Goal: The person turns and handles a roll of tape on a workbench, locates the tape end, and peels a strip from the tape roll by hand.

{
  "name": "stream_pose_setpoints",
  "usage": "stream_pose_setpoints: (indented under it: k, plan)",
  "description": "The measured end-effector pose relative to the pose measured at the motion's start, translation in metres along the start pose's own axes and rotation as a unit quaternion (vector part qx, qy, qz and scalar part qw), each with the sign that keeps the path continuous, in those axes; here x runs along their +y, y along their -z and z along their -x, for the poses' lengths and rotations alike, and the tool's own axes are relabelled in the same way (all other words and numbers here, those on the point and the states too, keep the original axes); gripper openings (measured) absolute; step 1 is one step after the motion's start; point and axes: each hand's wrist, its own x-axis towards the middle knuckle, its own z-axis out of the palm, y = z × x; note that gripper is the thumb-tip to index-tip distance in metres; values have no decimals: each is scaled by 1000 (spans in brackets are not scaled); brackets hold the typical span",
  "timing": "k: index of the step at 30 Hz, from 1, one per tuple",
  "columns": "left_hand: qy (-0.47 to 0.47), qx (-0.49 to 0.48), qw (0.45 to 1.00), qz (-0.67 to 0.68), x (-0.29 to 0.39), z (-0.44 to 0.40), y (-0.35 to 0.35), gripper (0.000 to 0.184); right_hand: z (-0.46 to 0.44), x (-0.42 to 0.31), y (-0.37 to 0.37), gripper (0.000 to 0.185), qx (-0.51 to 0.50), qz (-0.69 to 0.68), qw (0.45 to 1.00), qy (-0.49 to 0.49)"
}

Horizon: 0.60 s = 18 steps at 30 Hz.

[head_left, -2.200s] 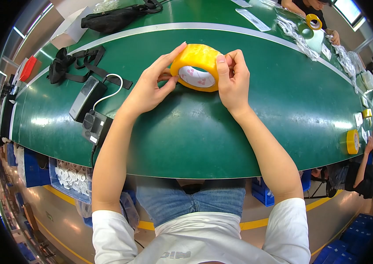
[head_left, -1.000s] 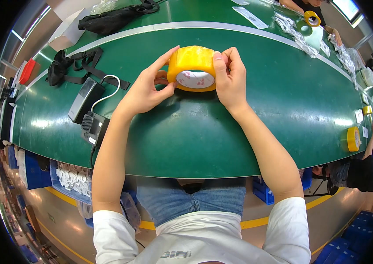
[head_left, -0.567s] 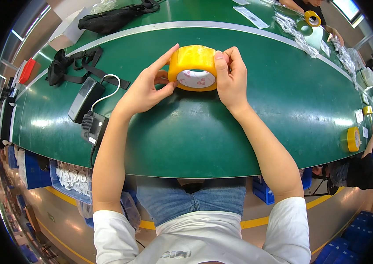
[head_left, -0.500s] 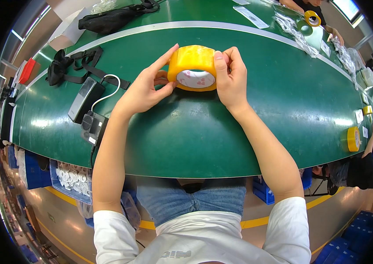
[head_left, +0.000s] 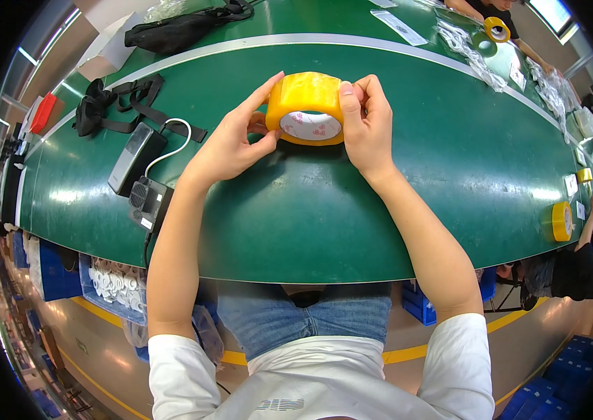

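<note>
A wide roll of yellow packing tape (head_left: 305,94) is gripped between my two hands over the green table (head_left: 296,231). Its white cardboard core with red print faces me. My left hand (head_left: 235,140) has its thumb and fingers closed on the roll's left side, with the fingers partly hidden behind it. On the right side, my right hand (head_left: 368,126) pinches the roll, thumb at the upper edge and index finger bent. I cannot tell whether the tape's end is lifted.
Left of my forearm lie a black power bank (head_left: 137,157) with a white cable, a grey-black device (head_left: 148,203) and black straps (head_left: 135,105). A second tape roll (head_left: 561,221) stands at the right edge. Co-workers (head_left: 580,269) sit right; white cords (head_left: 471,52) lie across the divider.
My hands and the tape roll have barely moved. At the far right, the co-workers' hands and arms have shifted slightly.
</note>
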Motion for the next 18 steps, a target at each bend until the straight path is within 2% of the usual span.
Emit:
stream_pose_setpoints:
  k: [10, 13, 18]
  plan:
    - [2, 18, 1000, -5, 0, -1, 0, 64, 1, 0, -2, 34, 0, -2, 1000, 1]
    - [38, 0, 999, 7, 4, -1, 2, 67, 1, 1, -1, 34, -4, 4, 1000, 1]
    - [39, 9, 999, 2, 3, -2, 0, 67, 2, 0, -2, 34, -4, 11, 1000, 0]
